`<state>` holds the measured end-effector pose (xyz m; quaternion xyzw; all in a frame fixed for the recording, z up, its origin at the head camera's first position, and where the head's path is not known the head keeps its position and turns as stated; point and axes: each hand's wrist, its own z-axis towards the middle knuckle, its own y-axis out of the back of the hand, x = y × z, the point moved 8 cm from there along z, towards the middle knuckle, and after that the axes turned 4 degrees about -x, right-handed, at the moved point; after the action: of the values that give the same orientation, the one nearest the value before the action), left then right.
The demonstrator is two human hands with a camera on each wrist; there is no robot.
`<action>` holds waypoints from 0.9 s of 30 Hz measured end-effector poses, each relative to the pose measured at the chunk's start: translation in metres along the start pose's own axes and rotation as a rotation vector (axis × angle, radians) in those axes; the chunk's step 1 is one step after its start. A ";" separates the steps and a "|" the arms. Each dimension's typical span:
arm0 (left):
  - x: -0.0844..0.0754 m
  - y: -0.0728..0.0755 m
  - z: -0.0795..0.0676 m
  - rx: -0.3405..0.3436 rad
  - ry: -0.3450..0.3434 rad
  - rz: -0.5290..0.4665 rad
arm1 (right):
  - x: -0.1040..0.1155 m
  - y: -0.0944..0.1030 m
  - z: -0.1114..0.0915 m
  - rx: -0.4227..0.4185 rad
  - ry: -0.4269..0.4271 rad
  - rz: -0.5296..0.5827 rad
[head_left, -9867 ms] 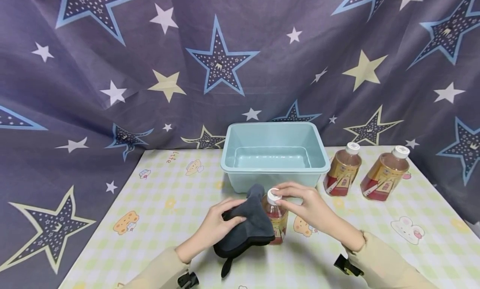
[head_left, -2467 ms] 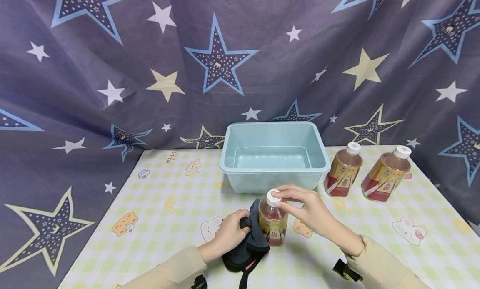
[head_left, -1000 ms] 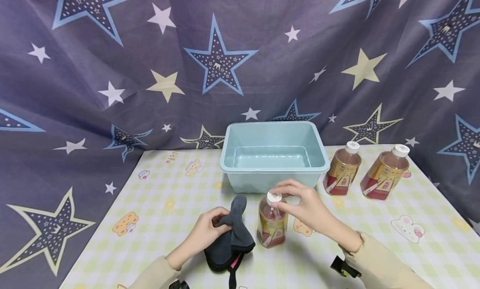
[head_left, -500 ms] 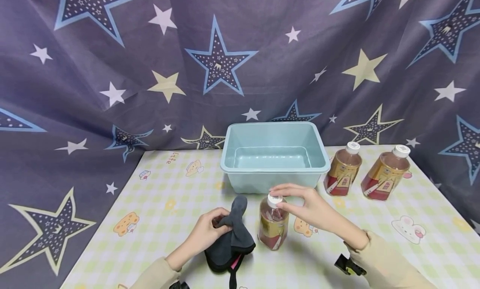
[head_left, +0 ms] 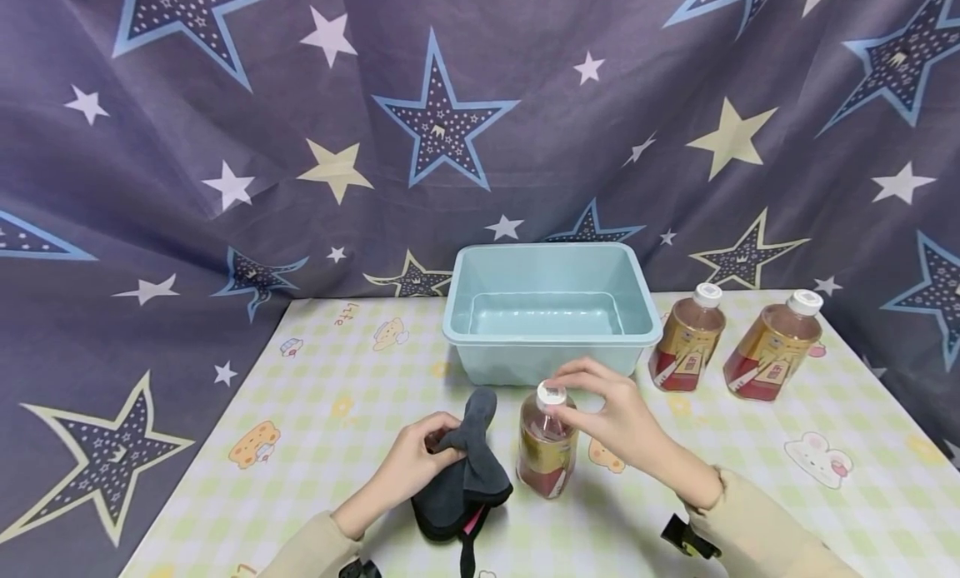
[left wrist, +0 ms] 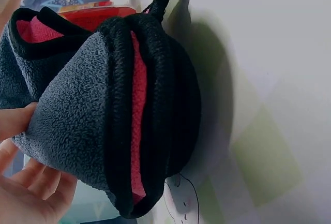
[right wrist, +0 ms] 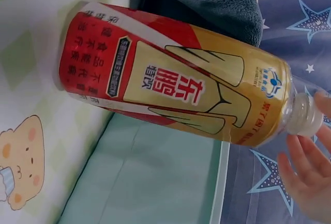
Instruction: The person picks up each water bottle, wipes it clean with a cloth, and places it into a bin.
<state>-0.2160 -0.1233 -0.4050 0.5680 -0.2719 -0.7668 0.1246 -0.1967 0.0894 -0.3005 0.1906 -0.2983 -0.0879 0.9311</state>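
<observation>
Under the right grip (head_left: 618, 416) pinching its cap (head_left: 550, 395) is a bottle (head_left: 545, 460), left grip (head_left: 411, 463) pinching grey fabric (head_left: 480, 470)

The bottle (head_left: 547, 455) is before the tub (head_left: 517, 361), right of the cloth (head_left: 480, 471).

left hand (head_left: 414, 461): bare. behind it, left sleeve (head_left: 313, 546): long, pale beige, plain cloth, ending in a cuff at the wrist. right hand (head_left: 618, 416): bare. behind it, right sleeve (head_left: 757, 524): same beige, soft folds near the cuff. inner side of right cuff: black fitting (head_left: 678, 531), small, blocky, yellowish patch on it. inner side of left cuff: second black fitting (head_left: 358, 570), partly cut off, detail unclear.
</observation>
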 end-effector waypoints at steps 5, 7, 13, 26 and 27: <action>0.000 0.001 0.000 0.001 -0.007 0.004 | -0.005 0.001 -0.001 0.034 -0.061 0.035; -0.001 0.001 0.000 0.000 -0.014 -0.003 | -0.006 0.001 -0.002 0.052 -0.090 0.039; -0.004 0.001 0.002 -0.006 -0.027 -0.022 | -0.012 0.000 -0.005 0.115 -0.196 0.056; -0.046 0.008 -0.003 -0.006 -0.038 -0.010 | -0.009 -0.002 -0.004 0.195 -0.063 0.123; -0.047 0.008 -0.002 -0.007 -0.045 -0.009 | -0.009 -0.002 -0.004 0.200 -0.063 0.125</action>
<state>-0.1995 -0.1070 -0.3637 0.5515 -0.2696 -0.7807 0.1169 -0.2016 0.0912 -0.3086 0.2607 -0.3461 -0.0057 0.9012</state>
